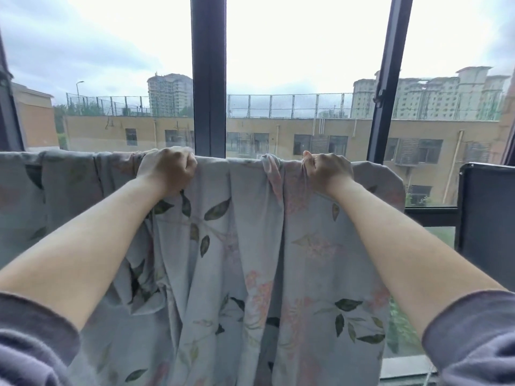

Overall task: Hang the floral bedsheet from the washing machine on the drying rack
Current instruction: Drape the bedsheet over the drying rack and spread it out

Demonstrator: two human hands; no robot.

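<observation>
Gripping the floral bedsheet (223, 246) top edge, left hand (170, 168) and right hand (328, 169) fisted

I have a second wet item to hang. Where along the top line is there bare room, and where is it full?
Little is bare. The floral bedsheet covers the line from the picture's left edge to its rounded end near the dark panel; only the gap between those two shows no cloth. Most crowded: the bunched folds between the left hand and right hand.
</observation>
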